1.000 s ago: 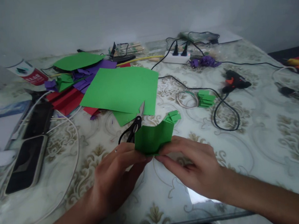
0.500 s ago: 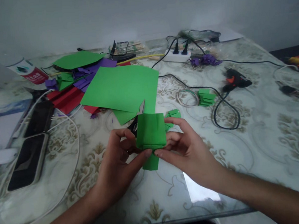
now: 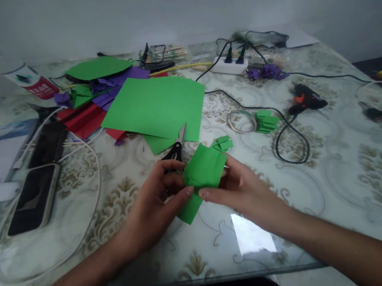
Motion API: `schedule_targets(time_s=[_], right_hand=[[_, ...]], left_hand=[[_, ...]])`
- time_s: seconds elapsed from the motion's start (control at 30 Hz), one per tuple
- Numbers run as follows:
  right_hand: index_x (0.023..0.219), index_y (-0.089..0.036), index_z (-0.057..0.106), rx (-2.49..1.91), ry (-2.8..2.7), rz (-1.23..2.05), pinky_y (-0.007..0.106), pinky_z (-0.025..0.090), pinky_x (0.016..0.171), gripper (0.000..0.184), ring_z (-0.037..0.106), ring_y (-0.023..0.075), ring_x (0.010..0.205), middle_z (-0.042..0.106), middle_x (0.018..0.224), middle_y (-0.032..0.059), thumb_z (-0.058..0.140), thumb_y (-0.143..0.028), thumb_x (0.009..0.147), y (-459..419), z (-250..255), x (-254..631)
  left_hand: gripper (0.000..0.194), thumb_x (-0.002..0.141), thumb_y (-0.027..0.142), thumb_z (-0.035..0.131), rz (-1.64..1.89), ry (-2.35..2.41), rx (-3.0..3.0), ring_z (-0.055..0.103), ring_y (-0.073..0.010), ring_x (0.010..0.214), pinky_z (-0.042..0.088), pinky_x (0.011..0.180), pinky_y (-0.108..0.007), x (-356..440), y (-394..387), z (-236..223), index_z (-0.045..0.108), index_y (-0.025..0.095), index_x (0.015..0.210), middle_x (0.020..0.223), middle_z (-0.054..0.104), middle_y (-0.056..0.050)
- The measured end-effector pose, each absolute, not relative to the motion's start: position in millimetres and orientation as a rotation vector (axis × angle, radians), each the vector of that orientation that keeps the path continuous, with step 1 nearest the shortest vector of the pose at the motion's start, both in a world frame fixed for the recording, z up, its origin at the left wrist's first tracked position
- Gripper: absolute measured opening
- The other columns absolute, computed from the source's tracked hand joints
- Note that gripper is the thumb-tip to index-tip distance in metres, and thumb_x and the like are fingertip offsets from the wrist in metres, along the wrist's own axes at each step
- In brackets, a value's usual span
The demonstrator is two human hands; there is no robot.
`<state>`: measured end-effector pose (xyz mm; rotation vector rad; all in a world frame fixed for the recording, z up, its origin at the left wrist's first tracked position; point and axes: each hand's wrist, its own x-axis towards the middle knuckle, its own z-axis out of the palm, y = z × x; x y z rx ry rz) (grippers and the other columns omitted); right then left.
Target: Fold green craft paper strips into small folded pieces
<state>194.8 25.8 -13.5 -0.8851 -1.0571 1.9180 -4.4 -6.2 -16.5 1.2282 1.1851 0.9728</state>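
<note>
Both my hands hold a folded piece of green paper (image 3: pixel 203 171) just above the glass-topped table (image 3: pixel 326 186). My left hand (image 3: pixel 156 205) pinches its lower left part between thumb and fingers. My right hand (image 3: pixel 242 191) grips its right side, thumb on the front. The paper is tilted, with one corner hanging down towards me. Black-handled scissors (image 3: pixel 176 149) lie right behind the paper, partly hidden by it. A small folded green piece (image 3: pixel 222 143) lies beside my right fingers.
A large green sheet (image 3: pixel 156 106) lies behind the scissors, over red and purple paper (image 3: pixel 86 119). A phone (image 3: pixel 32 198) and white cable lie at left. A glue gun (image 3: pixel 306 101), power strip (image 3: pixel 230 66), black cord, tape ring (image 3: pixel 242 121) and folded green stack (image 3: pixel 266 121) are at right.
The folded green paper has turned from upright and flat-fronted to tilted, with a corner pointing down. Both hands shifted their grip on it and stayed in front of the scissors.
</note>
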Motion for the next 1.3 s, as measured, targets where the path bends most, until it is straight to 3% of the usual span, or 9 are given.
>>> schedule_targets(time_s=[0.13, 0.33, 0.53, 0.7, 0.97, 1.3], right_hand=[[0.093, -0.019, 0.069, -1.089, -0.998, 1.938, 0.025, 0.057, 0.072, 0.025, 0.071, 0.0144, 0.078, 0.074, 0.085, -0.0004, 0.088, -0.027, 0.078, 30, -13, 200], [0.095, -0.019, 0.073, -1.148, -0.984, 1.945, 0.024, 0.053, 0.071, 0.026, 0.068, 0.0136, 0.077, 0.075, 0.089, 0.0004, 0.088, -0.019, 0.075, 30, -14, 203], [0.094, -0.021, 0.064, -1.216, -1.143, 1.839, 0.023, 0.051, 0.067, 0.028, 0.064, 0.0127, 0.074, 0.071, 0.082, -0.0031, 0.086, -0.020, 0.076, 30, -9, 203], [0.099, -0.025, 0.060, -1.292, -1.312, 1.800, 0.020, 0.044, 0.055, 0.038, 0.054, 0.0101, 0.063, 0.062, 0.074, -0.0081, 0.085, -0.017, 0.072, 34, -4, 205], [0.091, -0.021, 0.070, -1.274, -1.392, 1.859, 0.022, 0.042, 0.056, 0.021, 0.054, 0.0102, 0.063, 0.063, 0.073, -0.0050, 0.085, -0.024, 0.077, 35, -7, 206], [0.089, -0.021, 0.071, -1.195, -1.365, 1.831, 0.026, 0.051, 0.066, 0.016, 0.066, 0.0143, 0.075, 0.075, 0.091, 0.0005, 0.083, -0.022, 0.078, 35, -8, 205]], left_hand=[[0.031, 0.095, 0.026, 0.069, 0.848, 1.187, 1.187, 0.057, -0.0104, 0.068, 0.043, 0.057, -0.020, -8, -7, -7, 0.052, 0.023, 0.120, 0.081, 0.064, 0.003], [0.029, 0.093, 0.030, 0.072, 0.767, 1.183, 1.255, 0.059, -0.0146, 0.086, 0.049, 0.072, -0.025, -10, -7, -7, 0.058, 0.021, 0.117, 0.096, 0.065, -0.002], [0.015, 0.093, 0.031, 0.072, 0.672, 1.128, 1.120, 0.063, -0.0114, 0.073, 0.050, 0.065, -0.022, -9, -2, -8, 0.065, 0.017, 0.093, 0.081, 0.063, 0.002], [0.014, 0.089, 0.031, 0.074, 0.603, 1.176, 1.122, 0.060, -0.0112, 0.069, 0.046, 0.063, -0.022, -12, 2, -8, 0.071, 0.017, 0.091, 0.078, 0.066, 0.002], [0.016, 0.083, 0.032, 0.080, 0.654, 1.319, 1.287, 0.063, -0.0137, 0.081, 0.047, 0.073, -0.024, -16, 2, -4, 0.074, 0.022, 0.095, 0.086, 0.072, 0.003], [0.021, 0.081, 0.033, 0.080, 0.697, 1.419, 1.228, 0.061, -0.0125, 0.063, 0.046, 0.059, -0.023, -15, 3, -1, 0.073, 0.021, 0.096, 0.070, 0.068, 0.004]])
